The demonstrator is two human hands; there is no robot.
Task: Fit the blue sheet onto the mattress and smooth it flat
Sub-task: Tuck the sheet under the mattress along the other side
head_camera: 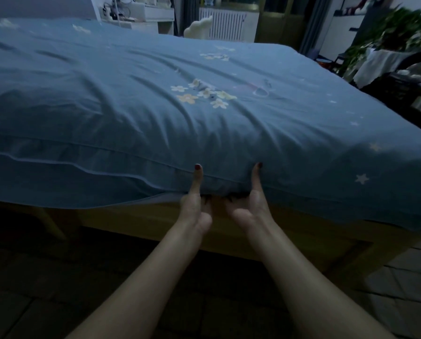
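The blue sheet [136, 99], printed with pale flowers and stars, covers the mattress top and hangs over its near side, still creased in long folds. Both hands hold the mattress's near edge at the middle. My left hand [195, 204] has its thumb up on the sheet's side face and its fingers tucked under the edge, out of sight. My right hand [249, 204] grips the same way a little to the right, thumb up, fingers hidden beneath. A strip of lighter fabric [160, 198] shows just left of my left hand, under the raised hem.
The wooden bed frame [290, 231] runs under the mattress. A grey headboard [38, 7] stands far left. A white desk [141, 15], a radiator [226, 25] and a leafy plant [388, 33] line the back and right. Dark tiled floor [400, 302] lies below.
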